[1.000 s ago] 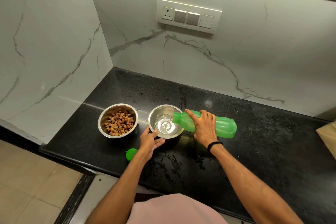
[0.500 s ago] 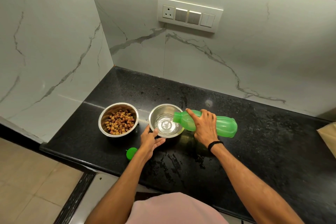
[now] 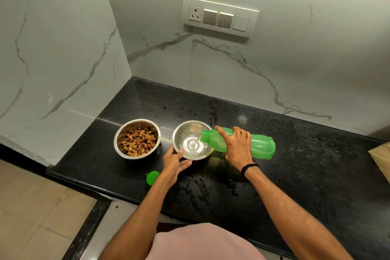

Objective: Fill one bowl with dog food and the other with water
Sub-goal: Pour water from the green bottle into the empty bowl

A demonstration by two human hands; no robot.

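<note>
Right hand (image 3: 236, 148): I see it wrapped round the green bottle (image 3: 260, 146), which is tipped sideways and streaming water into the right bowl (image 3: 191, 122).
Left hand (image 3: 174, 164): fingers loosely straight, touching that bowl's near side.
Left bowl (image 3: 137, 120): holds dog food (image 3: 139, 142).
Counter (image 3: 316, 164): black and streaked, with a green cap (image 3: 152, 177) at the near edge.
Room: marbled walls, switch panel (image 3: 220, 17).

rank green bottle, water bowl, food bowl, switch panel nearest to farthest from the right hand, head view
1. green bottle, gripped by the right hand
2. water bowl, just left
3. food bowl, farther left
4. switch panel, on the wall
</note>
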